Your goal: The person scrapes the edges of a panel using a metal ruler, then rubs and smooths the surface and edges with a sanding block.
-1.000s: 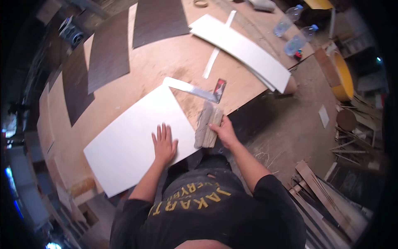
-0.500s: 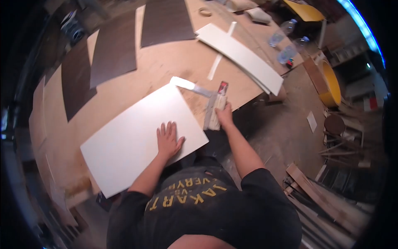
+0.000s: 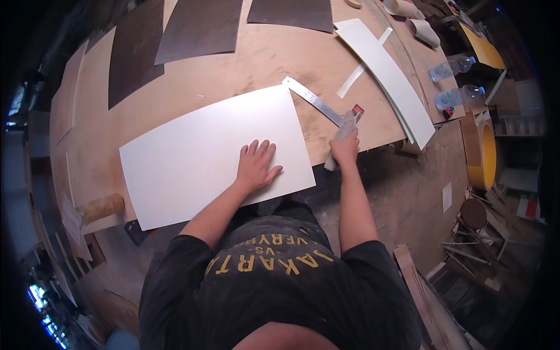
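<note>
A white rectangular panel (image 3: 192, 157) lies on the wooden table, its near edge reaching past the table's edge. Flat on the panel's right half rests my left hand (image 3: 255, 168), fingers spread and holding nothing. Right of the panel, my right hand (image 3: 345, 149) is wrapped round a greyish, light-coloured block (image 3: 349, 121) with a red end (image 3: 357, 109). Its exact kind is unclear. A flat metal strip (image 3: 315, 101) like a ruler runs from the panel's far right corner to the block; whether the two are joined is hidden.
Dark brown sheets (image 3: 198, 29) lie along the far side of the table (image 3: 186, 81). Narrow white boards (image 3: 388, 79) sit at the right, over a white strip (image 3: 352, 80). Two plastic bottles (image 3: 455, 98) lie beyond. A cardboard roll (image 3: 102, 207) is at the left corner.
The view has turned and shifted, so the table appears lower and more level. My left hand stays flat on the panel. My right hand still grips the block, now tilted more steeply in view.
</note>
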`<state>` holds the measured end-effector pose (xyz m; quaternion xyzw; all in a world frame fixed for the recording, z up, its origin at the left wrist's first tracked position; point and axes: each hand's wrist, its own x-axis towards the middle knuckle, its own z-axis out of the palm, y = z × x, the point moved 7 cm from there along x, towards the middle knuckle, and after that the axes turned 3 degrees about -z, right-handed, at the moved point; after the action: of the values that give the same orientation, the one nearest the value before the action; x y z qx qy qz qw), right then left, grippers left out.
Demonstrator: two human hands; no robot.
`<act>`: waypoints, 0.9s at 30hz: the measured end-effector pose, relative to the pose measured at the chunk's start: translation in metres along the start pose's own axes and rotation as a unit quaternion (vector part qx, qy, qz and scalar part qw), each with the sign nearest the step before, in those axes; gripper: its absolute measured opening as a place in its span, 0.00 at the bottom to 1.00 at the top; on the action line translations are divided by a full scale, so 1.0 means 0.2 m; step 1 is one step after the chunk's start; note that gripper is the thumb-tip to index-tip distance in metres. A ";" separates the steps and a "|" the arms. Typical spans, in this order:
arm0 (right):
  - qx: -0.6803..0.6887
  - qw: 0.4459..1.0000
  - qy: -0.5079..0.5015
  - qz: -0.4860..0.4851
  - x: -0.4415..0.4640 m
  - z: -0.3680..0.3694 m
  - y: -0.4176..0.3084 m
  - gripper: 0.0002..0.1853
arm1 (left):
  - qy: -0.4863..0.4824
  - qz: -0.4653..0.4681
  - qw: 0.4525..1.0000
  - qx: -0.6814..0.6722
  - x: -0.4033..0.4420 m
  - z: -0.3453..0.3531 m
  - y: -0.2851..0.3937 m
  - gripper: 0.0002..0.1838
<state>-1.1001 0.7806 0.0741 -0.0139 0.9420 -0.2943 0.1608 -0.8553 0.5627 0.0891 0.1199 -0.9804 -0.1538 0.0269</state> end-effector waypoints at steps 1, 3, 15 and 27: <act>0.080 0.996 -0.002 -0.040 0.00 -0.03 -0.03 0.56 | 0.003 0.000 1.000 -0.004 0.00 0.01 -0.01 0.39; 0.434 0.890 -0.132 -0.040 -0.06 0.00 -0.11 0.42 | 0.019 0.003 1.000 -0.013 -0.01 0.01 -0.02 0.39; 0.339 0.925 -0.116 -0.126 -0.44 0.29 -0.52 0.31 | 0.052 -0.016 0.993 -0.104 -0.04 0.09 -0.14 0.30; -0.008 0.840 0.038 -0.541 -0.62 0.43 -0.67 0.33 | 0.089 -0.049 0.979 -0.176 -0.06 0.10 -0.19 0.27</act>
<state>-0.9654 0.6368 0.1195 -0.5117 0.7920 -0.3277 -0.0598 -0.8376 0.5363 0.0575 0.1743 -0.9246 -0.3139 0.1274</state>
